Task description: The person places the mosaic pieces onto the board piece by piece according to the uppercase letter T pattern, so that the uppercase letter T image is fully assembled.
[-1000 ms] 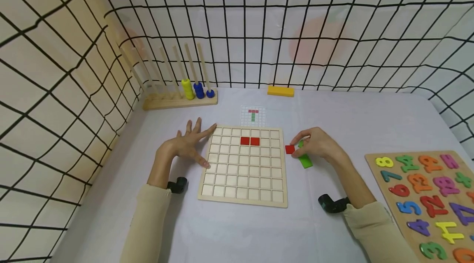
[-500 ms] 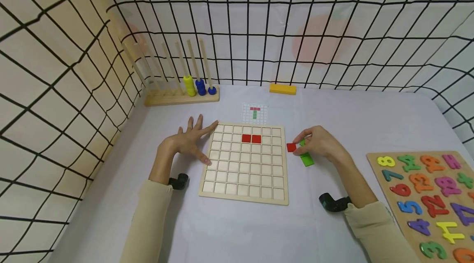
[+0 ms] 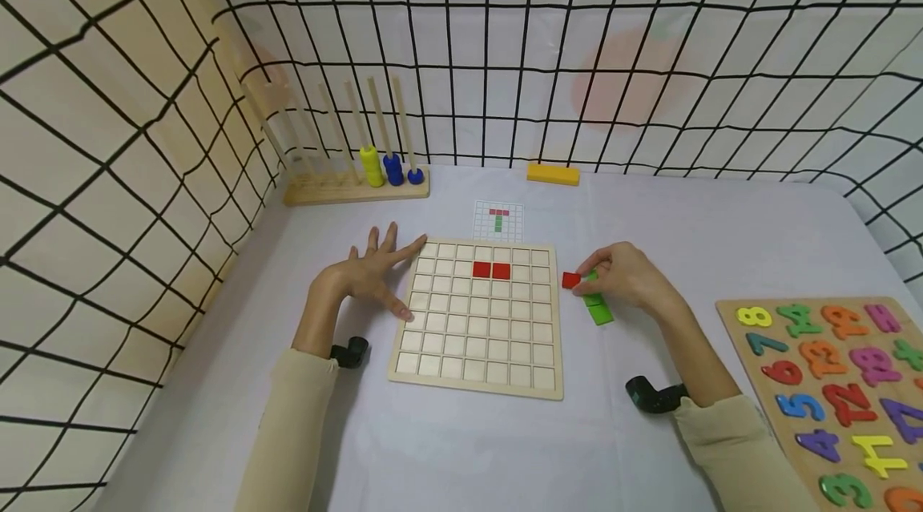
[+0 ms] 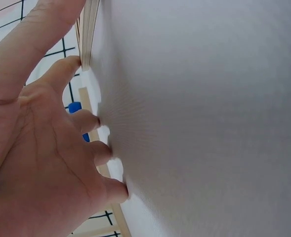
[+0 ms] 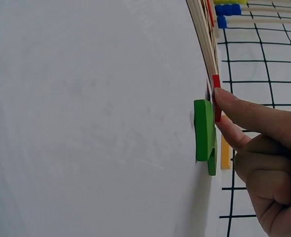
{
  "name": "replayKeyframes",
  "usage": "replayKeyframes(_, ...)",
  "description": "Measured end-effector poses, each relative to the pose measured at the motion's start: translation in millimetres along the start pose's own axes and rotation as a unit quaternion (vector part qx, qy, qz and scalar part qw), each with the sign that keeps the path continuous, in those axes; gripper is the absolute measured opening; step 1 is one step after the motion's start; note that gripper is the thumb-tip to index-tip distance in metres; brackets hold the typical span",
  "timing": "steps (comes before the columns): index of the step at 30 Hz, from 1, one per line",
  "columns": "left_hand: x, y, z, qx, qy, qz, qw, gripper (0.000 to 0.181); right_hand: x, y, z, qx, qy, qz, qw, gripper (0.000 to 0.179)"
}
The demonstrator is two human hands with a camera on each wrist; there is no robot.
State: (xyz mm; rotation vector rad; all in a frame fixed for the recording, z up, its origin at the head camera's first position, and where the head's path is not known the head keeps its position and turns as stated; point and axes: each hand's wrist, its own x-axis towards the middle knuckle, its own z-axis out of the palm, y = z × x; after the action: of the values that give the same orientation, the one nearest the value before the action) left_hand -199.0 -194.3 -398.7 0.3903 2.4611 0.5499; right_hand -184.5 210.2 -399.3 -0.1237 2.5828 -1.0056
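A pale wooden grid board point(image 3: 461, 336) lies in the middle of the table, with two red square tiles point(image 3: 491, 270) side by side in its second row. My left hand point(image 3: 366, 276) has its fingers spread, thumb and index fingertip at the board's left edge; the left wrist view shows its other fingertips point(image 4: 116, 191) down on the cloth. Just right of the board, my right hand point(image 3: 626, 277) pinches a red square tile point(image 5: 217, 98) between thumb and index finger. Several green tiles point(image 3: 600, 312) lie under and beside that hand, partly hidden by it.
Behind the board lies a pattern card point(image 3: 499, 221) with a red and green T. A bead abacus point(image 3: 356, 190) stands back left, a yellow block point(image 3: 553, 174) at the back. A number puzzle board point(image 3: 815, 400) lies at right. Black wire mesh point(image 3: 476, 67) borders the table.
My right hand has lifted slightly with the red tile, which has shifted a little up and right, uncovering more of the green tiles. My left hand stays at the board's edge.
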Motion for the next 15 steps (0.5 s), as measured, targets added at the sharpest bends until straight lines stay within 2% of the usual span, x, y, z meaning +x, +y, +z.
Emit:
replayKeyframes(4,-0.6,-0.4,-0.2,0.000,0.000,-0.001,1.0000,0.133,1.5,-4,-3,0.000,0.011,-0.005,0.9999,0.034)
replayKeyframes(8,-0.7,-1.9,-0.3,0.000,0.001,-0.001,1.0000,0.133,6.4,-18,-2,0.009,0.011,-0.013,0.9998,0.030)
replayKeyframes(15,-0.7,-0.6,-0.6,-0.004,-0.002,0.000,1.0000,0.132,21.3,-50,15,0.030,-0.003,-0.034,0.9990,0.031)
